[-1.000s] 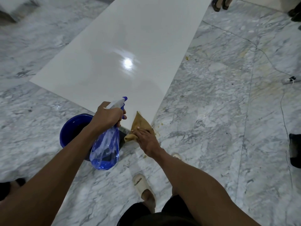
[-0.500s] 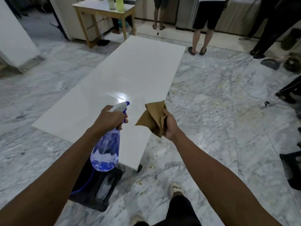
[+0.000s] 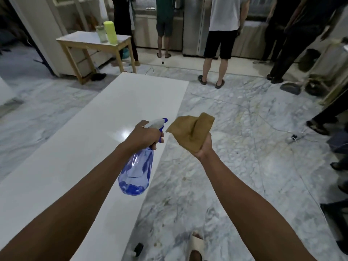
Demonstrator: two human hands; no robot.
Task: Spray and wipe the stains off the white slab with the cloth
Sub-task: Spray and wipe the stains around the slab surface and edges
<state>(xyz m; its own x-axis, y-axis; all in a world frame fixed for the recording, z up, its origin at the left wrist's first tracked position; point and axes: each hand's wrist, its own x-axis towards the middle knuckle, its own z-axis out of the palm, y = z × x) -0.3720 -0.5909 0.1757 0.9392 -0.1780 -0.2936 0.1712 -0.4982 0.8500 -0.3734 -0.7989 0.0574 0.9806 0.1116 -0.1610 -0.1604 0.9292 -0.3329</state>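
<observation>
The long white slab (image 3: 94,147) lies on the marble floor and runs away from me on the left. My left hand (image 3: 144,135) grips a clear blue spray bottle (image 3: 136,172) by its neck, held in the air over the slab's right edge, with its white and blue nozzle pointing forward. To its right my right hand (image 3: 204,146) holds a crumpled tan cloth (image 3: 191,131) up in the air over the floor beside the slab. No stains show on the slab from here.
A wooden side table (image 3: 94,44) with a yellow-green bottle stands past the slab's far end. Several people stand at the back and along the right. A cable and plug (image 3: 293,137) lie on the floor at right. My sandalled foot (image 3: 195,247) is below.
My right hand lifted the cloth off the slab's near corner into the air. My view rose from the floor to the room, and both hands now sit higher over the slab's right side.
</observation>
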